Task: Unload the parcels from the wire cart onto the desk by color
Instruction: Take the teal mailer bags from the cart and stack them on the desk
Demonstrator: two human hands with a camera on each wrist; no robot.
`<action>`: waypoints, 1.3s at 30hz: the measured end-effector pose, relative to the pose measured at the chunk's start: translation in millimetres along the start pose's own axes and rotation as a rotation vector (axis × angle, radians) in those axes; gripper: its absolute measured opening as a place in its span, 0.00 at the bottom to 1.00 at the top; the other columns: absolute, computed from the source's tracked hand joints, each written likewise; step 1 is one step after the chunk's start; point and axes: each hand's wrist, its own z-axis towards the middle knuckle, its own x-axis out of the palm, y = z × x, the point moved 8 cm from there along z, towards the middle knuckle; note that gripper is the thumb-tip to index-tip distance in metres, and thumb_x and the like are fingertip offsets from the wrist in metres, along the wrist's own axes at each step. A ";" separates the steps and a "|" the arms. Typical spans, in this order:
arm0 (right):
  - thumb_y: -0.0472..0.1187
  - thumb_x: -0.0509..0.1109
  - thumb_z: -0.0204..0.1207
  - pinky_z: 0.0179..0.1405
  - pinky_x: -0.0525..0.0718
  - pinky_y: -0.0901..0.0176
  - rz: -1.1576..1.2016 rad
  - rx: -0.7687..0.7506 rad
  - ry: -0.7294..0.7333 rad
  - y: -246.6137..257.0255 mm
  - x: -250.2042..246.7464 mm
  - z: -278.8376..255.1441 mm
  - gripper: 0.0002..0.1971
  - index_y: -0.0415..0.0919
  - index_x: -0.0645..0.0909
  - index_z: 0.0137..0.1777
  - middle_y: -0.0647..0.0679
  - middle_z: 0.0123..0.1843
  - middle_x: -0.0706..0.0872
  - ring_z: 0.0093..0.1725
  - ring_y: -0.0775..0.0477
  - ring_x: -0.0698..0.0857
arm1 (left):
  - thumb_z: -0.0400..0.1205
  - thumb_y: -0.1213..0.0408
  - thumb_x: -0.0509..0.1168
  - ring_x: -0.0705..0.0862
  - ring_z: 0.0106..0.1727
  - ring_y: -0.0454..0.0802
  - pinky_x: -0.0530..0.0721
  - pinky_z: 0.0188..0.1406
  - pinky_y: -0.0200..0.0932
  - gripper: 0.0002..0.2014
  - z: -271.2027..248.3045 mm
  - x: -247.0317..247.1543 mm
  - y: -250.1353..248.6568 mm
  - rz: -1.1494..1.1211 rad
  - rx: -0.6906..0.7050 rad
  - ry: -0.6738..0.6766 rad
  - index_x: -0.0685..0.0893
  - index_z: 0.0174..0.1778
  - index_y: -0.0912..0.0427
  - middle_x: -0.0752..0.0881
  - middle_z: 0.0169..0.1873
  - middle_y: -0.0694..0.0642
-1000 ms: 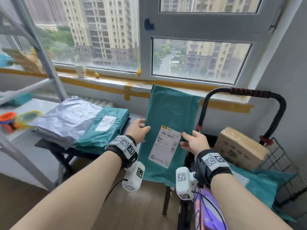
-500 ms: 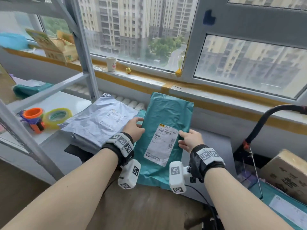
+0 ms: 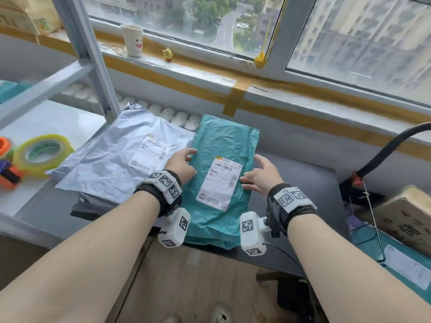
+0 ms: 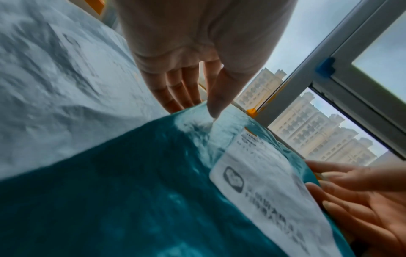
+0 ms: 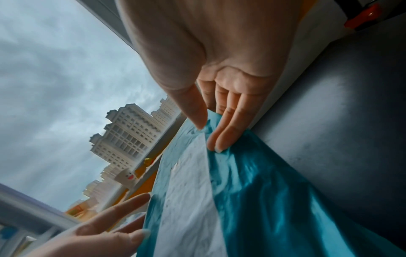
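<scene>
A teal parcel (image 3: 224,145) with a white label lies flat on the dark desk (image 3: 303,183), on top of other teal wrapping and beside a grey parcel (image 3: 112,159). My left hand (image 3: 182,164) is at its left edge and my right hand (image 3: 258,173) at its right edge. In the left wrist view the left hand (image 4: 197,107) has its thumb tip on the teal parcel (image 4: 153,173) and straight fingers beside the edge. In the right wrist view the right hand (image 5: 208,132) touches the teal parcel (image 5: 252,191) with straight fingers.
The cart's black handle (image 3: 391,145) rises at the right, with a cardboard box (image 3: 405,215) and another teal parcel (image 3: 401,264) in the cart. A tape roll (image 3: 42,152) and an orange dispenser (image 3: 7,173) sit at the left. A metal post (image 3: 88,54) stands behind the grey parcel.
The teal parcel has gone from upright over the cart, leftward, down onto the teal stack on the desk. Both hands have loosened from holding its sides to straight fingers at its edges.
</scene>
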 end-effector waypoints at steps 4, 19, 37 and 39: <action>0.18 0.59 0.76 0.24 0.85 0.65 -0.008 0.065 0.006 -21.4 0.0 11.5 0.34 0.42 0.63 0.80 0.42 0.37 0.78 0.33 0.48 0.79 | 0.74 0.82 0.63 0.80 0.62 0.54 0.80 0.54 0.42 0.31 13.1 14.7 20.3 0.038 -0.060 0.032 0.74 0.73 0.54 0.81 0.65 0.57; 0.42 0.83 0.62 0.80 0.57 0.49 -0.882 -0.146 0.111 -17.7 37.4 32.9 0.46 0.57 0.65 0.79 0.45 0.85 0.51 0.83 0.42 0.50 | 0.66 0.66 0.80 0.66 0.78 0.50 0.64 0.78 0.47 0.44 26.1 30.7 20.0 0.375 0.027 0.125 0.68 0.77 0.50 0.68 0.77 0.53; 0.44 0.70 0.74 0.78 0.63 0.53 -0.884 -0.170 -0.003 -20.1 7.3 17.2 0.34 0.51 0.64 0.80 0.47 0.80 0.67 0.80 0.43 0.62 | 0.74 0.65 0.71 0.67 0.77 0.53 0.65 0.78 0.48 0.35 19.0 43.0 -12.6 0.612 0.115 0.110 0.68 0.78 0.53 0.68 0.77 0.53; 0.42 0.68 0.75 0.77 0.66 0.54 -0.834 -0.154 -0.062 -17.7 -15.7 4.9 0.31 0.51 0.67 0.79 0.49 0.78 0.71 0.79 0.44 0.66 | 0.76 0.65 0.68 0.68 0.77 0.53 0.66 0.77 0.47 0.32 10.6 54.9 -35.3 0.596 0.184 0.131 0.69 0.77 0.53 0.69 0.77 0.53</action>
